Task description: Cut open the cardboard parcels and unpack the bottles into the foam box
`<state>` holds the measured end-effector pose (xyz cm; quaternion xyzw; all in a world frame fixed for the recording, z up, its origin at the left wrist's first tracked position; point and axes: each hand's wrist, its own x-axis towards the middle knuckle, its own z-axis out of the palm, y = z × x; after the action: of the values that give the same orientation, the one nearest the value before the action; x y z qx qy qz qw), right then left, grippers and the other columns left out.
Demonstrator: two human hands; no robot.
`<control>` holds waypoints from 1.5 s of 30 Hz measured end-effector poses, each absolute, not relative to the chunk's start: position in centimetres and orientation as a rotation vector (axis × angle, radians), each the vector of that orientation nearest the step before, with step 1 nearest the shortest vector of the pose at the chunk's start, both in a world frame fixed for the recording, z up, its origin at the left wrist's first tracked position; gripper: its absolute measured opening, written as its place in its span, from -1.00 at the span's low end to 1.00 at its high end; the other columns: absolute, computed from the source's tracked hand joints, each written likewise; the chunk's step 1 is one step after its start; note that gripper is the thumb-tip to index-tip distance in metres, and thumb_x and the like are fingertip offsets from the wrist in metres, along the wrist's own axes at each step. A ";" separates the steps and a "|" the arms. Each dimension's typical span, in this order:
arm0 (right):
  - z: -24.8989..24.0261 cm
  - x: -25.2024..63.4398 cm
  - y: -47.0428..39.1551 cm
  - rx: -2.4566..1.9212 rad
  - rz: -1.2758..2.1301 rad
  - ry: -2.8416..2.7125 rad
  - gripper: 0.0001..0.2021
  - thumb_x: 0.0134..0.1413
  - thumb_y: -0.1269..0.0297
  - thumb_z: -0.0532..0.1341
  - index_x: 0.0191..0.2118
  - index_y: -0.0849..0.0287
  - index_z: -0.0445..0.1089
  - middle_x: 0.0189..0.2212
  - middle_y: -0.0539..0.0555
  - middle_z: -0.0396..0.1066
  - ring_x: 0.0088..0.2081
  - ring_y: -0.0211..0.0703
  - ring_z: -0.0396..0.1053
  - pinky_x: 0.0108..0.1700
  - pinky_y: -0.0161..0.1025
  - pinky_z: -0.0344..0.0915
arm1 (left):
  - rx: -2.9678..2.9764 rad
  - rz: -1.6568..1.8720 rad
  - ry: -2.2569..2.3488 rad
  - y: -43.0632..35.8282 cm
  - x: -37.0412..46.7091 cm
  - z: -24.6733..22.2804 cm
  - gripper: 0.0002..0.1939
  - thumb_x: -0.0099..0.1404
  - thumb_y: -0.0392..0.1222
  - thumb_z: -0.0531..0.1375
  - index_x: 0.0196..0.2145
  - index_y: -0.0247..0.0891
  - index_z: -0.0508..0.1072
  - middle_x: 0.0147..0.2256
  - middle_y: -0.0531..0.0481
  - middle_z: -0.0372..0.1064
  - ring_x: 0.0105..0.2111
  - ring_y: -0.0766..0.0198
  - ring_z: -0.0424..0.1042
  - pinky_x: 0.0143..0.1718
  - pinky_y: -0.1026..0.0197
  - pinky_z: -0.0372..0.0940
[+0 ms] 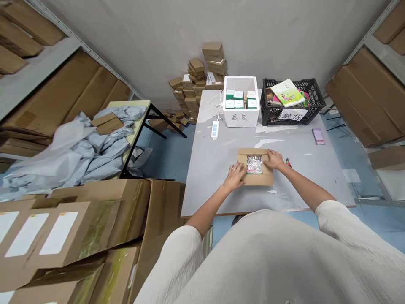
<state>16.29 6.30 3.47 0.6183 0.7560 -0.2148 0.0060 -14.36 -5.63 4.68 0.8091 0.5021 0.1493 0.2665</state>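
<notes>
Squarely between two bare hands, a small open cardboard box (257, 180) lies on the grey table (210, 181), near its front edge, with its flaps folded outward. Inside sits crinkled, shiny clear wrapping (254, 162), with some pink and green showing at its lower left. The left hand (236, 175) rests half open, fingers slightly bent, on the left side of the box; the right hand (274, 160) is partly curled over the right flap. Both touch the cardboard, but whether either pinches it I cannot tell. Just beside the right wrist is a small red and black object (288, 162), too small to make out. Farther back stand a white foam box (232, 119) holding white-topped green cartons (238, 95) and, to its right, a black crate (267, 115) with a green-covered booklet (287, 93) on top. A white power strip (214, 130) lies before the foam box's left corner, and a blurred pink item (318, 137) lies near the table's right edge.
</notes>
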 end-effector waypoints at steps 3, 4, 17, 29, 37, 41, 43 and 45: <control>2.9 15.0 5.6 2.012 -0.681 2.345 -0.11 0.14 -0.22 0.29 0.45 0.16 0.12 0.45 0.44 0.12 0.37 0.52 0.13 0.36 0.41 0.08 | 2.233 0.352 1.313 -3.8 -12.7 4.3 -0.41 0.11 -0.18 0.51 0.10 0.01 0.55 0.45 -0.18 0.11 0.52 -0.27 -0.06 0.51 -0.45 -0.24; 2.8 14.5 5.4 2.045 -0.686 2.321 -0.09 0.13 -0.24 0.29 0.45 0.17 0.10 0.47 0.46 0.07 0.39 0.54 0.11 0.36 0.43 0.05 | 2.237 0.336 1.307 -3.3 -12.2 4.2 -0.48 0.11 -0.19 0.50 0.05 0.02 0.58 0.46 -0.15 0.12 0.52 -0.28 -0.07 0.51 -0.47 -0.27; 3.5 13.2 5.2 2.137 -0.764 2.182 -0.06 0.01 0.04 0.32 0.48 0.17 0.04 0.53 0.44 -0.09 0.40 0.62 0.06 0.36 0.52 0.05 | 2.138 0.489 1.759 -6.6 -14.4 5.3 -0.01 0.12 0.00 0.54 0.41 -0.14 0.26 0.55 -0.37 -0.14 0.56 -0.41 -0.28 0.47 -0.59 -0.41; 5.1 20.9 4.1 2.192 -1.421 2.310 -0.25 0.30 0.13 0.00 0.58 0.03 0.03 0.50 0.10 0.17 0.51 0.12 0.11 0.48 0.21 0.15 | 2.050 0.247 1.493 -1.4 -17.2 2.4 0.35 -0.05 0.17 0.60 0.53 -0.12 0.04 0.49 -0.41 -0.01 0.36 -0.37 0.29 0.33 -0.16 0.26; 3.1 23.1 2.8 2.481 -1.371 2.105 -0.20 0.20 0.17 0.10 0.54 0.19 0.05 0.43 0.31 0.26 0.19 0.15 0.48 0.29 0.14 0.41 | 2.070 0.136 1.361 3.2 -16.9 2.3 0.43 -0.15 0.46 0.53 0.54 -0.05 0.07 0.60 -0.29 -0.44 0.42 -0.43 0.19 0.25 -0.17 0.34; 2.9 23.7 2.0 2.454 -1.059 2.239 -0.27 0.17 0.17 0.16 0.45 0.20 0.19 0.31 0.34 0.31 0.14 0.18 0.42 0.26 0.17 0.38 | 2.070 0.098 1.351 3.3 -17.0 1.8 0.47 -0.17 0.45 0.54 0.55 -0.09 0.04 0.59 -0.34 -0.42 0.42 -0.43 0.20 0.28 -0.16 0.31; 3.3 23.7 1.6 2.372 -0.817 2.339 -0.40 0.16 0.19 0.19 0.32 0.15 0.34 0.22 0.33 0.35 0.16 0.25 0.35 0.27 0.23 0.31 | 2.078 0.105 1.342 3.0 -17.1 1.6 0.50 -0.19 0.42 0.56 0.56 -0.10 0.01 0.59 -0.35 -0.39 0.41 -0.43 0.22 0.29 -0.16 0.30; 4.2 23.4 1.5 2.269 -0.630 2.399 -0.54 0.17 0.23 0.19 0.18 0.13 0.44 0.13 0.33 0.39 0.14 0.31 0.30 0.24 0.26 0.27 | 2.084 0.138 1.335 2.5 -17.2 1.4 0.53 -0.20 0.38 0.57 0.57 -0.13 -0.02 0.59 -0.36 -0.36 0.40 -0.43 0.23 0.30 -0.15 0.29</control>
<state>23.38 1.45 4.22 0.6708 0.7095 -0.1863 -0.1098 -17.22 2.46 1.38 0.7950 0.5092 0.0526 0.3253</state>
